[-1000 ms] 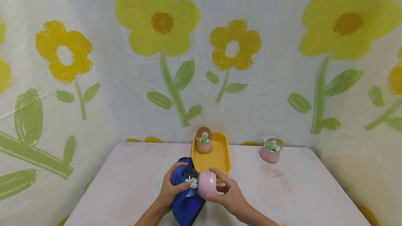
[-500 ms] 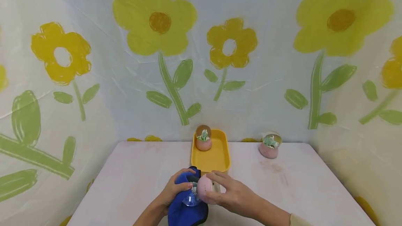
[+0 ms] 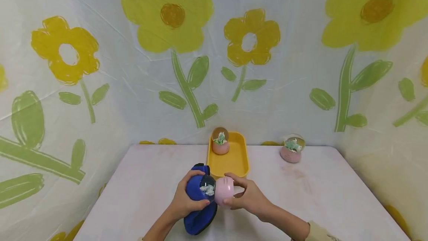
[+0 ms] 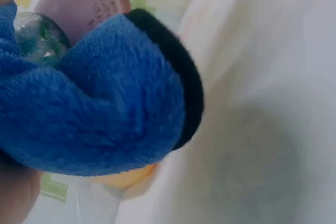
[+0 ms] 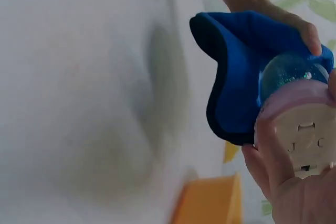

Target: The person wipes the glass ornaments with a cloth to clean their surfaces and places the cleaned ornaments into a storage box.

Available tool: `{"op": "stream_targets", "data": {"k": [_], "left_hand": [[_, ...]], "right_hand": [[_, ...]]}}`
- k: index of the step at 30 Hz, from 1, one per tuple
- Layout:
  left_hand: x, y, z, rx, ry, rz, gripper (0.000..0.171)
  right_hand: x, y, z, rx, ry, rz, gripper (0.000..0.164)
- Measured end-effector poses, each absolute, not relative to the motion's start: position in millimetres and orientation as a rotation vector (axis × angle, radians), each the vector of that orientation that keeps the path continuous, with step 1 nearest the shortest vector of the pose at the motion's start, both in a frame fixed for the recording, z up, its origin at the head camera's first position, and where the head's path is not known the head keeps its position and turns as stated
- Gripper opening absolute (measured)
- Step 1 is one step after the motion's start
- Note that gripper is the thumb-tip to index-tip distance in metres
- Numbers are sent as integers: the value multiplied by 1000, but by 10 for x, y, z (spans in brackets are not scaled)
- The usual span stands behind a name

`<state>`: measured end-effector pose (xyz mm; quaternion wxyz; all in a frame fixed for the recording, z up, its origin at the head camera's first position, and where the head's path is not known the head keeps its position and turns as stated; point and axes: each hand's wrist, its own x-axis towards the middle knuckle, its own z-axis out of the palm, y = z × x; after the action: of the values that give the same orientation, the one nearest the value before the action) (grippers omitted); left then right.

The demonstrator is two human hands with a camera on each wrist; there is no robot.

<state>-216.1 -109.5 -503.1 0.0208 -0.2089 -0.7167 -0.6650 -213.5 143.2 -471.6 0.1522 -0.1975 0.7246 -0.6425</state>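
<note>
A pale table (image 3: 140, 200), faintly stained with pink, is spread beneath the work. Nearest, a snow globe (image 3: 218, 190) is held on its side above the table, between 2 hands; its clear dome (image 3: 208, 188) is pointed to 9 o'clock and its pink base (image 3: 225, 191) to 3 o'clock. The dome is gripped through a blue cloth (image 3: 200, 220) by the left hand (image 3: 182, 203), the fingers and thumb curled round it. The base is gripped by the right hand (image 3: 251, 197), thumb and fingers on opposite sides.

The dome is judged smooth, slippery and perhaps breakable, and the whole is probably heavy for its size; a firm hold is best taken round the stiff base, with only light pressure put on the dome. The cloth can be expected to be soft, light and easily bunched.

Just beyond, at 12 o'clock from the hands, a yellow tray (image 3: 235, 162) is set, with a 2nd globe (image 3: 220, 148) stood upright at its 11 o'clock corner. At 2 o'clock, well apart, a 3rd globe (image 3: 291, 154) is placed on the table. Farthest, a white backdrop (image 3: 287, 96) printed with yellow flowers (image 3: 172, 15) is hung.
</note>
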Motion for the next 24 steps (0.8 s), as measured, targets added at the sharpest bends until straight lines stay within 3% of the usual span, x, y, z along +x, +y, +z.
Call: {"op": "stream_targets", "data": {"k": [4, 7, 12, 14, 16, 18, 21, 24], "left_hand": [[-2211, -1105, -5020, -696, -2158, -2190, 67], [-2228, -1094, -5028, -714, -2103, -2375, 65], [-2241, -1059, -5008, -631, -2010, -2651, 60], [-2219, -1050, -5009, -581, -1998, -2718, 59], [-2183, -1045, -5023, -528, -2041, -2717, 59], [-2156, -1043, -5047, -494, -2105, -2667, 60], [-2154, -1056, -5073, -488, -2181, -2523, 63], [-2188, -1086, -5078, -515, -2204, -2401, 64]], "right_hand": [[-2091, 1418, -4737, -829, 2242, -1805, 78], [-2049, 1442, -4788, -1184, 2503, -1596, 76], [-2180, 1516, -4804, -2040, 3041, -761, 36], [-2239, 1533, -4829, -2235, 3047, -655, 32], [-2260, 1540, -4869, -2234, 2971, -792, 31], [-2255, 1536, -4911, -2053, 2867, -1046, 46], [-2239, 1503, -4911, -1582, 2619, -1435, 71], [-2249, 1458, -4838, -1125, 2391, -1641, 75]]}}
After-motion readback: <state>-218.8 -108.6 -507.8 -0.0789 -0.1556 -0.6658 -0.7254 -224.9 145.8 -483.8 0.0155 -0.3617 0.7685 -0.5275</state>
